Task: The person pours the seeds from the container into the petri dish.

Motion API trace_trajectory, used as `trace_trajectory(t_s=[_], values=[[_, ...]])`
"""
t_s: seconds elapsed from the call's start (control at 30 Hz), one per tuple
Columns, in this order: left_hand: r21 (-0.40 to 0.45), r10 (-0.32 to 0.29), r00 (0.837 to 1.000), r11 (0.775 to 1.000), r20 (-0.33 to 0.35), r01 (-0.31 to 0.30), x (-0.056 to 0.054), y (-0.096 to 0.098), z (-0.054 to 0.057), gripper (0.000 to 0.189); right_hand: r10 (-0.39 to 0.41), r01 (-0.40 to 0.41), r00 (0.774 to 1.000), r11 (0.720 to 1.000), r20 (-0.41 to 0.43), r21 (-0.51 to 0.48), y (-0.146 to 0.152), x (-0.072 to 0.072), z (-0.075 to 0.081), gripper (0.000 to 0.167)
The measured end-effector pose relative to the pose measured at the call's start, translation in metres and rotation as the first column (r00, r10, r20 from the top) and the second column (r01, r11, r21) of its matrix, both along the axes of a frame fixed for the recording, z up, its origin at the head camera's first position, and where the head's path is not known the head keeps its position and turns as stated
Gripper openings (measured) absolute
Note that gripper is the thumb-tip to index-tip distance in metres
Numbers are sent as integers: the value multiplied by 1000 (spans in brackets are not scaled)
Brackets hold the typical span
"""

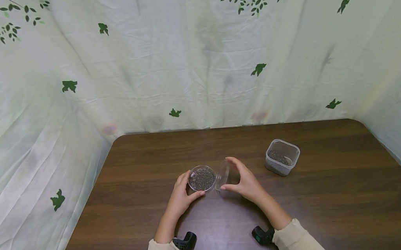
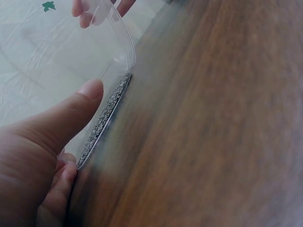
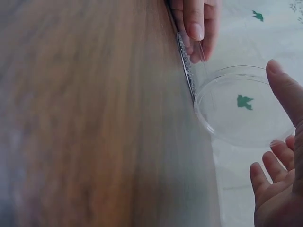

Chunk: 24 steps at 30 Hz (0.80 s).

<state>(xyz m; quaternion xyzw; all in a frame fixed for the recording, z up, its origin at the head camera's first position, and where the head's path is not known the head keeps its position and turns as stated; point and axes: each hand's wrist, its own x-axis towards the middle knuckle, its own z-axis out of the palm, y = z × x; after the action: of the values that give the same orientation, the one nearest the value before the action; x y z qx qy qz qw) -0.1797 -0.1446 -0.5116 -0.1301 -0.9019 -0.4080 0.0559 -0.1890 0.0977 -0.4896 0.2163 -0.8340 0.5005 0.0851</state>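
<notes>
A round clear petri dish [image 1: 202, 178] sits on the table with a layer of dark grey granules [image 2: 105, 118] in it. My left hand [image 1: 180, 197] grips the dish by its side, thumb at the near edge and fingers at the far left. Between thumb and fingers, my right hand [image 1: 248, 184] holds the clear round lid [image 3: 244, 109] by its edge. The lid [image 1: 222, 175] stands tilted up at the dish's right side, its lower edge close to the rim; whether they touch I cannot tell.
Right of the hands stands a clear plastic tub [image 1: 282, 157] with more dark granules inside. The brown wooden table [image 1: 146, 156] is bordered at the back and sides by a pale cloth [image 1: 181, 63] with leaf and bird prints. Black devices [image 1: 185, 242] are strapped at both wrists.
</notes>
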Motion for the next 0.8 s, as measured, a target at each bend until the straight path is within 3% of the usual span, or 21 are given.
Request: trace_trajectory(t_s=[0.53, 0.8], values=[[5, -6, 1000, 1000, -14, 6, -1, 0, -1, 86, 44, -38, 995, 997, 90, -73, -10, -8, -1, 90], [1, -7, 1000, 1000, -15, 7, -1, 0, -1, 86, 109, -100, 992, 987, 66, -129, -17, 1, 22, 91]])
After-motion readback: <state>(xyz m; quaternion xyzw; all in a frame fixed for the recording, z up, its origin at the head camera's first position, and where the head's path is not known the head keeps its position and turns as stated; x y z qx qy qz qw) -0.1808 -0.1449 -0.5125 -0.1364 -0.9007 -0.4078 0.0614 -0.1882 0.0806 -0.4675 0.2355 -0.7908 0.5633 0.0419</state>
